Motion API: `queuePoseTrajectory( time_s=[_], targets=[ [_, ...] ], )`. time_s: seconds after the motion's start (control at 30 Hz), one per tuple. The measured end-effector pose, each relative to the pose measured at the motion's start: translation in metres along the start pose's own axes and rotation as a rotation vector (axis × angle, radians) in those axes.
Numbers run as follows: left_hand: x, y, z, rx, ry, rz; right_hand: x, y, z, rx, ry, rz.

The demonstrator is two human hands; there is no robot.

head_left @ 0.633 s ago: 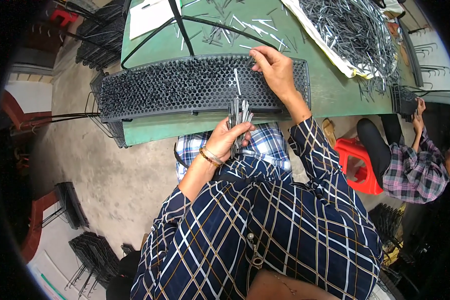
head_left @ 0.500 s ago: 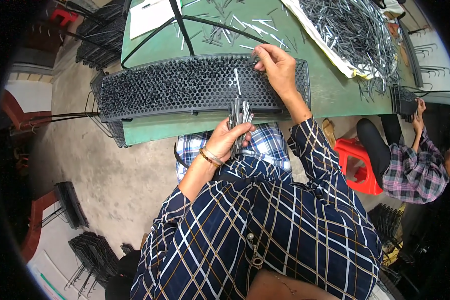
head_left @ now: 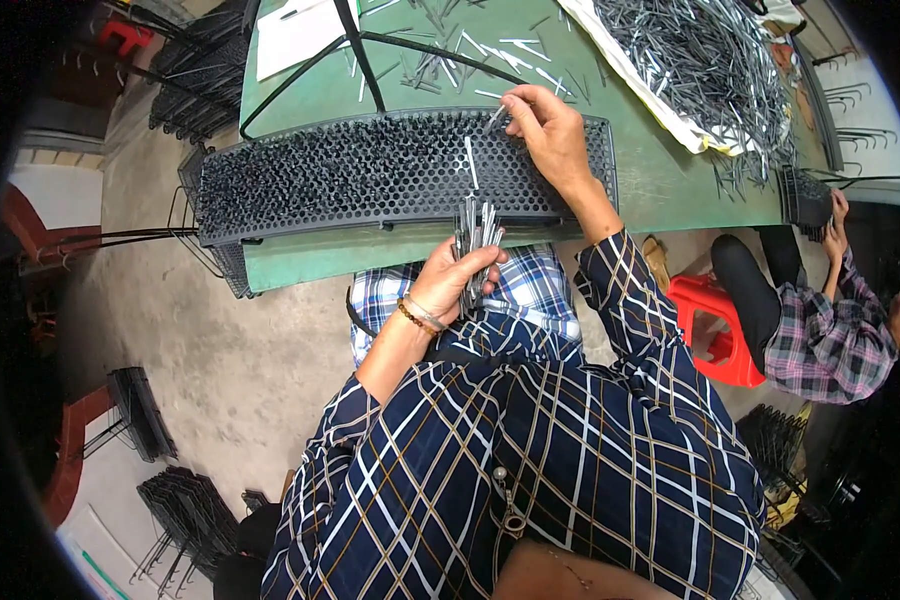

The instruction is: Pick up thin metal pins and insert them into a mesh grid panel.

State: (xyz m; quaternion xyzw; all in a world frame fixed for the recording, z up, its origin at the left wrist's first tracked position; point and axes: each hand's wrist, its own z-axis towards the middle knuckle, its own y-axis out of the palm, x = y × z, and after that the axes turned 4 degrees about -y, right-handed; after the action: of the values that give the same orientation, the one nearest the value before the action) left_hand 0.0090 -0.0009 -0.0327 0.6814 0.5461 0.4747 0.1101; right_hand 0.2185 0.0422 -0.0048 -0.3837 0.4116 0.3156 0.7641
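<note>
My left hand (head_left: 452, 278) is closed around a bundle of thin grey metal strips (head_left: 480, 225), their ends sticking up past the thumb. In front of it, a long black perforated rack (head_left: 540, 192) lies along the table edge. Its left and middle holes are densely filled with short dark pieces, while many holes toward the right show bare. My right hand (head_left: 555, 140) pinches one metal strip (head_left: 494, 121) over the rack's right part. Between the two hands, a single pale strip (head_left: 471, 163) stands or leans on the rack; which one I cannot tell.
The green table (head_left: 670, 185) carries scattered strips (head_left: 520, 58), a white paper (head_left: 295, 40) and a large heap of strips (head_left: 705, 75) on a white sack. Black rods (head_left: 366, 60) rise behind the rack. At right, a person in a plaid shirt (head_left: 830, 345) sits near a red stool (head_left: 715, 325).
My right hand has shifted slightly left and up, and the strip in its fingers shows more clearly. The left hand keeps its bundle in nearly the same place.
</note>
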Motion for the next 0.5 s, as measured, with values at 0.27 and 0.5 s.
queuePoseTrajectory(
  time_s=[0.27,0.5],
  targets=[
    [-0.0008,-0.0016,-0.0008,0.003,0.005,0.004,-0.0047,-0.0003,0.0049,-0.071,-0.128,-0.060],
    [-0.0006,-0.0017,-0.0020,0.012,0.004,0.001,-0.0022,-0.0004,0.0093,-0.153,-0.214,-0.088]
  ],
)
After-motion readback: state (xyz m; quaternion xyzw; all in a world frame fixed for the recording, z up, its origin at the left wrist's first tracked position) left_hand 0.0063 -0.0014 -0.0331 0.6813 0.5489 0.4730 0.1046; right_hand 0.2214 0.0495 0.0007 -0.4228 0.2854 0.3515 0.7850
